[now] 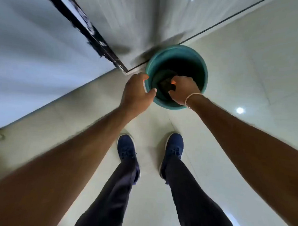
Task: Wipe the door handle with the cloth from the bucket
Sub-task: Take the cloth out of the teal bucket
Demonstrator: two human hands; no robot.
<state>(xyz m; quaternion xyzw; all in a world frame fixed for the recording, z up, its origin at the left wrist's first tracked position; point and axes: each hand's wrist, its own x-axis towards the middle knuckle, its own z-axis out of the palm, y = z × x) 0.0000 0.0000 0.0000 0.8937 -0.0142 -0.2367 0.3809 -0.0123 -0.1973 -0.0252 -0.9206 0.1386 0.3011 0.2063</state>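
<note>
Teal bucket (177, 76) on pale tiled floor (250, 75) beside door base (90, 30), left hand (137, 93) clasping bucket rim, right hand (184, 89) inside, fingers curled over dark cloth (164, 83), actual hold unclear

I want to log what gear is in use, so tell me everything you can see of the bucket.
The bucket is round, teal and looks like plastic, standing upright on the pale tiled floor beside the door frame's foot. Its inside is dark, with a dim cloth low down. The left hand grips the near rim; the right hand reaches inside, fingers curled toward the cloth. No handle shows.
</note>
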